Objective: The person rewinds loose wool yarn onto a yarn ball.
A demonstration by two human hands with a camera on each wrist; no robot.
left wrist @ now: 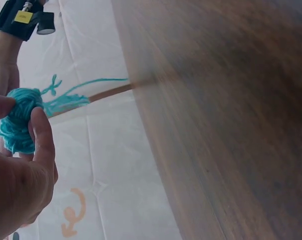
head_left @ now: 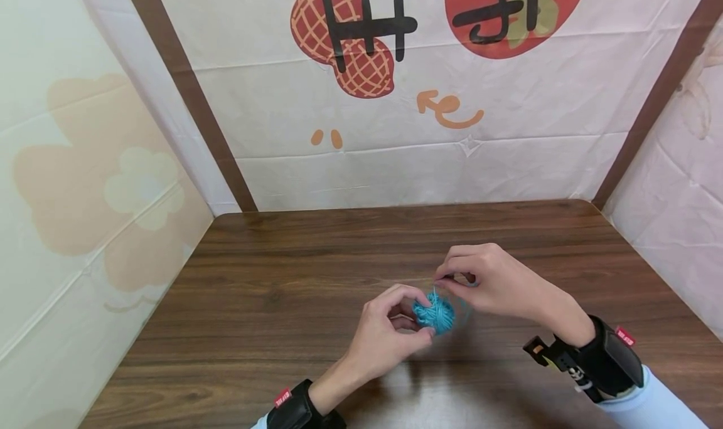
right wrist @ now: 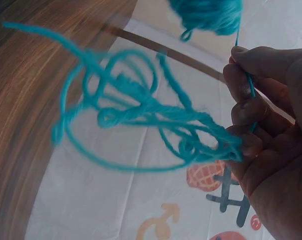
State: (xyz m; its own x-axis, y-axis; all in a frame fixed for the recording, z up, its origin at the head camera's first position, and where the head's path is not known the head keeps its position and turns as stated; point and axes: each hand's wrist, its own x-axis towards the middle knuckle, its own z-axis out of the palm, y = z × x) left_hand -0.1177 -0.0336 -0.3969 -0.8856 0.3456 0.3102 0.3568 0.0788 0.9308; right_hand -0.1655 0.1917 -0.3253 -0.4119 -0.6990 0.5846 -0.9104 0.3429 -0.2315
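Observation:
A small ball of turquoise yarn is held above the table by my left hand, its thumb and fingers curled round the sides. From the ball a taut strand runs to my right hand, where thumb and forefinger pinch it. In the right wrist view, a loose tangle of yarn hangs from the curled lower fingers of the right hand, with one free end sticking out. The left wrist view shows the yarn ball between thumb and fingers, and the loose strands behind it.
Beneath the hands lies a dark wood-grain table. A white printed cloth hangs behind its far edge, with more cloth along the left and right sides. Both wrists wear black camera straps.

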